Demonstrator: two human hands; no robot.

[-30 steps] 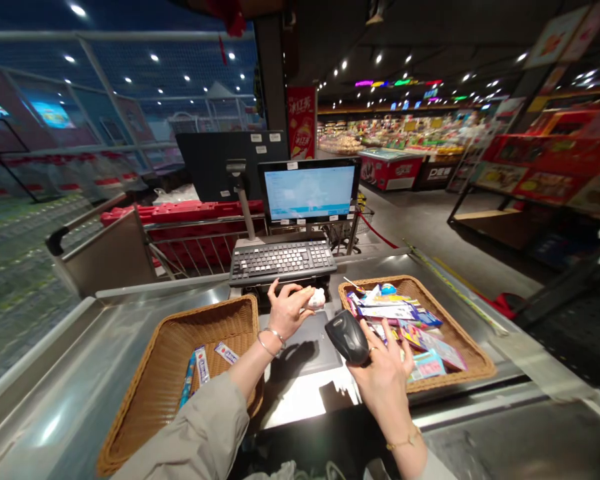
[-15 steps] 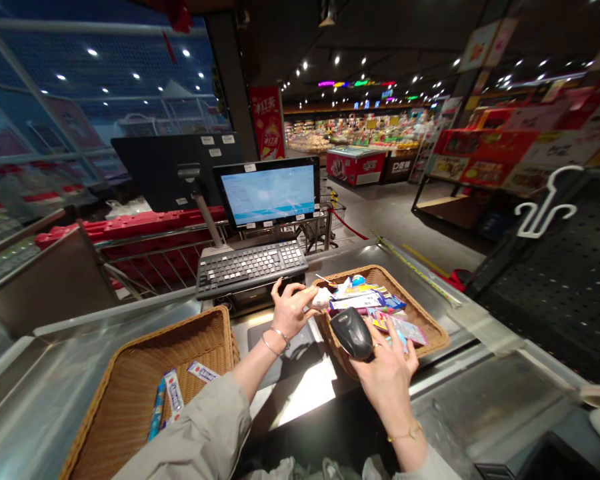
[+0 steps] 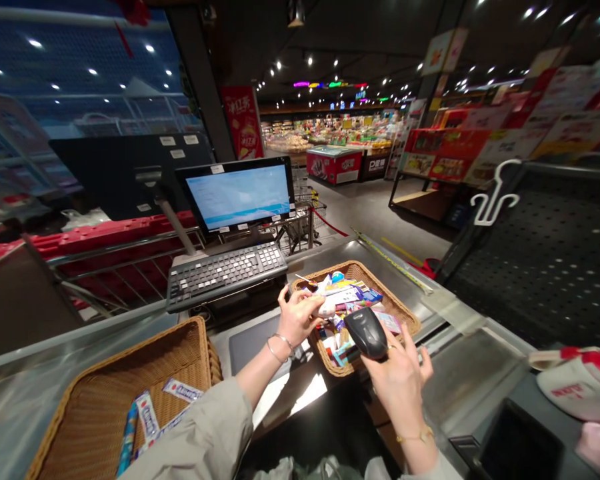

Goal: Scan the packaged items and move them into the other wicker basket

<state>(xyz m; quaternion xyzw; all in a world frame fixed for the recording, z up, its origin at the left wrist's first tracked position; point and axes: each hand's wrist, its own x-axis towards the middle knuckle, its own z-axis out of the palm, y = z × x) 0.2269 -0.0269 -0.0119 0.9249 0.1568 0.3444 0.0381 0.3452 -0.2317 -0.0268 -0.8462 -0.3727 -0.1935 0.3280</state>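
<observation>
My left hand (image 3: pixel 297 315) pinches a small whitish packet (image 3: pixel 327 307) over the near left side of a wicker basket (image 3: pixel 405 313), which is full of colourful wrapped sweets and packets (image 3: pixel 347 295). The exact kind of the whitish packet cannot be made out. A black barcode scanner (image 3: pixel 364 331) is gripped in my right hand (image 3: pixel 399 370), its head above the basket's near right part and pointing toward the left hand. In a second wicker basket (image 3: pixel 90 380) at the left lie several white-and-blue candy packs (image 3: pixel 147 415) and a blue tube-like pack (image 3: pixel 128 437).
A keyboard (image 3: pixel 227 273) and a lit monitor (image 3: pixel 240 193) stand behind the hands on the metal counter (image 3: pixel 445 383). On the right are a black perforated panel (image 3: pixel 545 247) with a white hook (image 3: pixel 495 193), a dark device (image 3: pixel 520 440) and a red-and-white item (image 3: pixel 580 383).
The view has turned to the right, shifting the surroundings leftward. My right hand and the scanner have moved right relative to the full basket, uncovering its near side. The left hand still pinches the whitish packet.
</observation>
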